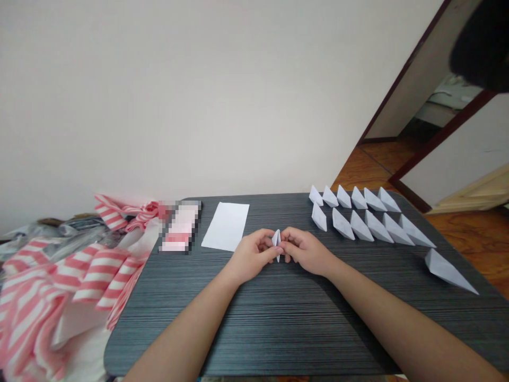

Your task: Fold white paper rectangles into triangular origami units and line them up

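Left hand (252, 256) and right hand (306, 251) pinch a folded paper (277, 245); approx 13 finished folded pcs (377, 227) sit in rows, w/ one blank sheet (225, 226) left.

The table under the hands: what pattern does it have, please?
Table: fine dark-grey streaks, shown in the head view.

Pink-striped wrapping (91, 276) left of the dark table (254, 329) — blurred pink packet (178, 227) on its edge, wood floor (369, 172) right.
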`<control>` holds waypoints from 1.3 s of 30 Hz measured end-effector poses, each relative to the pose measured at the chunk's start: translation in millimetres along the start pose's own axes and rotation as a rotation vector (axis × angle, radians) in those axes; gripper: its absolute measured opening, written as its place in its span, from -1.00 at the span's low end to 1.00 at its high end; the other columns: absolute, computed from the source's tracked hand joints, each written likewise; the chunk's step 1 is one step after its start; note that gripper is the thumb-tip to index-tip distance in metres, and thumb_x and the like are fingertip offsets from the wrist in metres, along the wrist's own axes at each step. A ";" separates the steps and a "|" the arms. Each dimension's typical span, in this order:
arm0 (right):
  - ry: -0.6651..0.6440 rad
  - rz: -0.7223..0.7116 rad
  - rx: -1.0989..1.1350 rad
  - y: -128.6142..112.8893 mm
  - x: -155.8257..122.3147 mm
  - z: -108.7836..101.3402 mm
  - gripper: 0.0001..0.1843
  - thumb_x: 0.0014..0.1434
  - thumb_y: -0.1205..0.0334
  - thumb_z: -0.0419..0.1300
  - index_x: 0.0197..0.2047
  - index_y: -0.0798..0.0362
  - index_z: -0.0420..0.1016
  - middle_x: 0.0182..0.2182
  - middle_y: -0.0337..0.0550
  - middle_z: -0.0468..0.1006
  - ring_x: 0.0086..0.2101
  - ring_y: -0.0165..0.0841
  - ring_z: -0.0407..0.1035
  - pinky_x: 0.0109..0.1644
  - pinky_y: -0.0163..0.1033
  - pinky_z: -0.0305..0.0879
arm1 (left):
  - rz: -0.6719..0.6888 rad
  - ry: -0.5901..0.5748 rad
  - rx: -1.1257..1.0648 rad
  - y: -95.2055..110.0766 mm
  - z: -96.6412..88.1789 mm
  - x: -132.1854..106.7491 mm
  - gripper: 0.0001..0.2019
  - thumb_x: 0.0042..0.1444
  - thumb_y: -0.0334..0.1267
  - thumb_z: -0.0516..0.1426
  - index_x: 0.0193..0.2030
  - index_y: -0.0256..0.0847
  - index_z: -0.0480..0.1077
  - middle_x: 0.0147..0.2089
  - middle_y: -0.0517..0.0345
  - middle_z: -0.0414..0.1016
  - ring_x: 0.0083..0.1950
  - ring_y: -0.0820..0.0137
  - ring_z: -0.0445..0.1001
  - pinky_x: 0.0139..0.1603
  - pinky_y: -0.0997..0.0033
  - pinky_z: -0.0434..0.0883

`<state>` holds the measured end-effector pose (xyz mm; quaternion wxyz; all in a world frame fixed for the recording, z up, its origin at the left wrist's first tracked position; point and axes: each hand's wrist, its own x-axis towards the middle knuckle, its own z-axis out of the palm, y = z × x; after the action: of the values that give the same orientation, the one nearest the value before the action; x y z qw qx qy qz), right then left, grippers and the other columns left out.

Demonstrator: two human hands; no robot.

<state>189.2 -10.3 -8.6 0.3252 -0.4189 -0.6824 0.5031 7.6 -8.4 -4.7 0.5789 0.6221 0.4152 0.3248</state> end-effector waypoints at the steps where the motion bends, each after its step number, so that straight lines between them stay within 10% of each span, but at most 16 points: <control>1: 0.012 -0.007 -0.003 0.0 0.0 0.5 -0.87 0.22 0.19 0.06 -0.27 0.07 0.31 -0.53 -0.29 0.41 -0.59 -0.51 0.29 -0.52 -0.40 0.19 | 0.000 0.008 -0.013 -0.4 -0.2 0.4 -0.63 0.02 -0.12 0.17 -0.06 -0.25 0.31 -0.36 0.14 0.42 -0.49 0.51 0.39 -0.48 0.51 0.31; 26: 0.076 -0.305 -0.195 2.1 -0.1 -2.0 -0.65 0.27 0.33 -0.03 0.06 -0.06 0.41 -0.27 -0.15 0.37 -0.52 -0.52 0.32 -0.39 -0.32 0.32 | 0.002 0.025 -0.106 -2.2 -2.2 2.7 -0.62 0.12 -0.10 0.07 0.02 -0.23 0.19 -0.39 0.20 0.38 -0.53 0.52 0.39 -0.57 0.54 0.31; 32: 0.060 -0.170 -0.041 2.0 -2.6 1.2 -0.57 0.25 0.29 0.00 0.19 -0.02 0.16 -0.22 -0.13 0.41 -0.52 -0.50 0.35 -0.46 -0.34 0.31 | -0.007 0.029 -0.047 -6.2 -2.6 4.1 -0.74 0.10 -0.12 0.11 -0.20 -0.28 0.28 -0.41 0.16 0.42 -0.51 0.54 0.38 -0.52 0.54 0.32; 39: 0.068 -0.073 -0.216 -4.6 -1.5 0.0 -0.76 0.24 0.20 0.04 -0.42 0.10 0.38 -0.62 -0.28 0.40 -0.59 -0.48 0.31 -0.46 -0.36 0.21 | -0.004 -0.008 -0.021 -6.0 -2.2 1.8 -0.79 0.09 -0.15 0.12 -0.32 -0.28 0.29 -0.41 0.14 0.44 -0.49 0.53 0.39 -0.47 0.53 0.34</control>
<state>188.7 -12.3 -4.2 0.3192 -0.4429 -0.7361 0.4001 5.6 -5.9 -10.5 0.5875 0.6165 0.4108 0.3254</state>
